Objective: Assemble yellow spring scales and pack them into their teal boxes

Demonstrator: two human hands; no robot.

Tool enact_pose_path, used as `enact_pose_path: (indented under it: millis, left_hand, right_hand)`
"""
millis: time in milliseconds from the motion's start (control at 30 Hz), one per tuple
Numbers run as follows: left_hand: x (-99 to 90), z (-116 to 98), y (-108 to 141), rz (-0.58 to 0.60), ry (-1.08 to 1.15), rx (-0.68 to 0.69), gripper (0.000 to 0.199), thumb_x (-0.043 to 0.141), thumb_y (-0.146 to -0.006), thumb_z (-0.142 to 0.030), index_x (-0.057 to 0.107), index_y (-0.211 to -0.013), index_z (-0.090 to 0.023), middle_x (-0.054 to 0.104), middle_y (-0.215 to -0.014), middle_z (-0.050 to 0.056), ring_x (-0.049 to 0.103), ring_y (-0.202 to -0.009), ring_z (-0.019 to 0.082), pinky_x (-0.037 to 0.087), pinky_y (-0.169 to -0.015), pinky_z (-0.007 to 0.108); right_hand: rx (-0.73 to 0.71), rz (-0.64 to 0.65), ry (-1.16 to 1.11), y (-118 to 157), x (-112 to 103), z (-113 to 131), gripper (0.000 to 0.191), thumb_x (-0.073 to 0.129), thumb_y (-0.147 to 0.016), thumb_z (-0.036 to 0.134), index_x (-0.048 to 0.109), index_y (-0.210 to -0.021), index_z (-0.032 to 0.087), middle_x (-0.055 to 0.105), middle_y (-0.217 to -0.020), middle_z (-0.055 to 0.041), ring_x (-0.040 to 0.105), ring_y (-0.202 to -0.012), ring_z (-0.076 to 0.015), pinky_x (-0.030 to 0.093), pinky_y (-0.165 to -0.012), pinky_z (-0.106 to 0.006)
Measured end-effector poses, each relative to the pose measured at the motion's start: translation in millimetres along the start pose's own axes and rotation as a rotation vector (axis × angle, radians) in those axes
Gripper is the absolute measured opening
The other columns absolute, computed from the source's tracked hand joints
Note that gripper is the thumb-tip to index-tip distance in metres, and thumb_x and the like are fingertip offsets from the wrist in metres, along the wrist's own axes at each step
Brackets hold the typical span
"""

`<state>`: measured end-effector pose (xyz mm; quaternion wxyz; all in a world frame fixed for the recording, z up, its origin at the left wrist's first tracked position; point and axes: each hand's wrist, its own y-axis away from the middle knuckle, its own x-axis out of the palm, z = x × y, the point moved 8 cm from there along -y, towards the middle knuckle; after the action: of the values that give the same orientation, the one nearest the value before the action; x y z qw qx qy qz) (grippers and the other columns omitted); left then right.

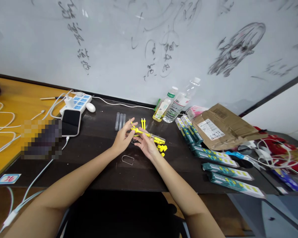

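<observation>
Both hands meet over the dark table. My left hand pinches the left end of a slim yellow piece. Around its right part are the fingers of my right hand. A clear tube holding yellow pieces reaches out past the right hand; whether it joins the held piece is not clear. Loose yellow caps lie just right of that hand. Two thin yellow sticks lie behind the hands, and clear tubes are to their left. A bent metal wire lies in front.
Two bottles stand by the whiteboard. Several green boxes and a cardboard package are on the right. A phone, power strip and cables are on the left.
</observation>
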<state>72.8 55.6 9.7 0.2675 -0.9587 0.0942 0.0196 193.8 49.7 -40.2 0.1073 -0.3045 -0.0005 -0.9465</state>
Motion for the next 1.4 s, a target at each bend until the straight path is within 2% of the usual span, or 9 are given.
enact_pose_path:
  millis: [133, 300, 433, 733, 833, 1000, 1100, 1233, 1400]
  left_hand:
    - [-4.5, -11.2, -0.9, -0.028, -0.056, 0.130, 0.045, 0.044, -0.094, -0.029, 0.044, -0.139, -0.023, 0.055, -0.130, 0.012, 0.063, -0.101, 0.016, 0.056, -0.074, 0.026]
    - [-17.3, -17.3, -3.4, -0.161, -0.156, 0.125, 0.030, 0.053, -0.091, -0.031, 0.066, -0.116, -0.022, 0.064, -0.098, 0.005, 0.063, -0.086, 0.012, 0.053, -0.064, 0.020]
    - [-17.1, -17.3, -2.7, -0.169, -0.156, 0.106, 0.028, 0.059, -0.087, -0.030, 0.068, -0.113, -0.022, 0.066, -0.087, 0.002, 0.063, -0.075, 0.010, 0.051, -0.060, 0.019]
    - [-6.2, -26.5, 5.9, -0.120, -0.278, 0.298, 0.027, 0.058, -0.088, -0.025, 0.068, -0.113, -0.022, 0.071, -0.105, 0.005, 0.065, -0.092, 0.015, 0.055, -0.076, 0.029]
    - [-2.4, -30.2, 7.3, -0.087, -0.316, 0.352, 0.033, 0.061, -0.086, -0.025, 0.065, -0.118, -0.023, 0.072, -0.105, 0.005, 0.063, -0.092, 0.016, 0.055, -0.075, 0.030]
    - [3.7, -18.5, 4.5, -0.012, -0.253, 0.252, 0.042, 0.061, -0.086, -0.029, 0.058, -0.127, -0.026, 0.069, -0.114, 0.005, 0.063, -0.099, 0.017, 0.056, -0.077, 0.032]
    - [9.6, -14.7, 6.3, 0.038, -0.256, 0.238, 0.039, 0.061, -0.086, -0.029, 0.060, -0.124, -0.025, 0.068, -0.114, 0.006, 0.064, -0.097, 0.017, 0.056, -0.081, 0.033]
    - [10.6, -14.3, 9.2, 0.026, -0.244, 0.223, 0.036, 0.058, -0.087, -0.028, 0.061, -0.122, -0.023, 0.067, -0.115, 0.007, 0.064, -0.100, 0.017, 0.057, -0.081, 0.031]
    - [10.9, -15.3, 9.4, 0.036, -0.234, 0.196, 0.048, 0.055, -0.089, -0.026, 0.048, -0.136, -0.025, 0.057, -0.131, 0.009, 0.061, -0.106, 0.017, 0.057, -0.077, 0.027]
  right_hand:
    - [0.008, 0.006, 0.007, -0.7, -1.2, 2.2, 0.035, 0.070, -0.076, 0.035, 0.061, -0.108, 0.025, 0.070, -0.103, -0.0027, 0.070, -0.084, -0.0160, 0.059, -0.060, -0.024]
    - [-0.001, 0.006, 0.023, 0.1, -1.7, 7.8, 0.035, 0.068, -0.078, 0.037, 0.059, -0.110, 0.025, 0.072, -0.101, -0.0034, 0.069, -0.080, -0.0149, 0.059, -0.060, -0.023]
    - [0.005, 0.040, 0.030, 1.0, 0.9, 7.2, 0.033, 0.068, -0.079, 0.036, 0.060, -0.109, 0.024, 0.072, -0.099, -0.0031, 0.069, -0.077, -0.0140, 0.059, -0.060, -0.023]
    - [0.017, 0.044, 0.003, 0.3, 0.6, 0.7, 0.035, 0.071, -0.076, 0.036, 0.064, -0.107, 0.022, 0.072, -0.093, -0.0027, 0.069, -0.075, -0.0142, 0.060, -0.059, -0.024]
    - [0.012, 0.029, 0.004, 0.3, 0.1, 1.0, 0.036, 0.073, -0.074, 0.036, 0.065, -0.106, 0.021, 0.072, -0.089, -0.0023, 0.068, -0.073, -0.0137, 0.059, -0.058, -0.023]
    - [0.014, 0.003, 0.033, -0.8, -1.8, -0.6, 0.033, 0.073, -0.074, 0.040, 0.066, -0.100, 0.020, 0.071, -0.087, -0.0024, 0.068, -0.073, -0.0133, 0.059, -0.057, -0.022]
    - [0.027, -0.026, 0.062, -0.8, -3.0, -2.1, 0.034, 0.073, -0.073, 0.044, 0.065, -0.096, 0.019, 0.071, -0.083, -0.0029, 0.067, -0.071, -0.0136, 0.059, -0.056, -0.023]
    - [0.008, -0.047, 0.056, -0.2, -3.1, 2.9, 0.034, 0.073, -0.073, 0.044, 0.064, -0.095, 0.019, 0.070, -0.080, -0.0018, 0.067, -0.069, -0.0129, 0.059, -0.057, -0.022]
    - [0.001, -0.078, 0.027, -1.4, -7.4, 8.6, 0.034, 0.073, -0.073, 0.045, 0.064, -0.094, 0.020, 0.072, -0.083, -0.0025, 0.068, -0.070, -0.0130, 0.059, -0.057, -0.022]
